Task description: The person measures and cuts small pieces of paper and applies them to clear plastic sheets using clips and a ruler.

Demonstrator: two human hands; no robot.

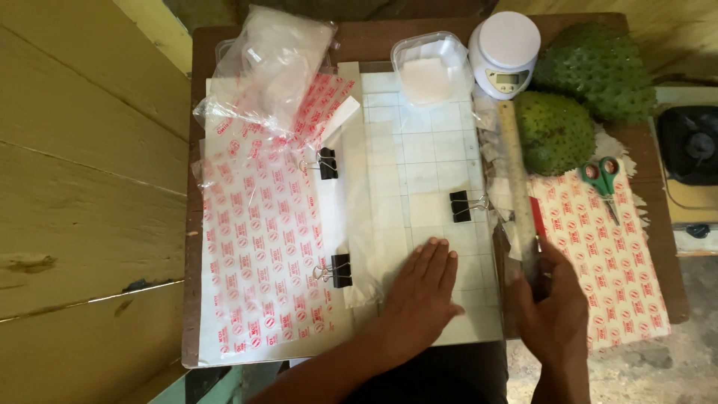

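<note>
Tub (430,63) holds white sheets; plastic bag (273,63) crumpled nearby.

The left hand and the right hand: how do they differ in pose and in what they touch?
The left hand lies flat, palm down, fingers spread on the white gridded sheet, while the right hand is curled around the near end of the long ruler. The left hand is over the sheet's middle; the right hand is at its right edge. Both are bare and near the table's front.
</note>
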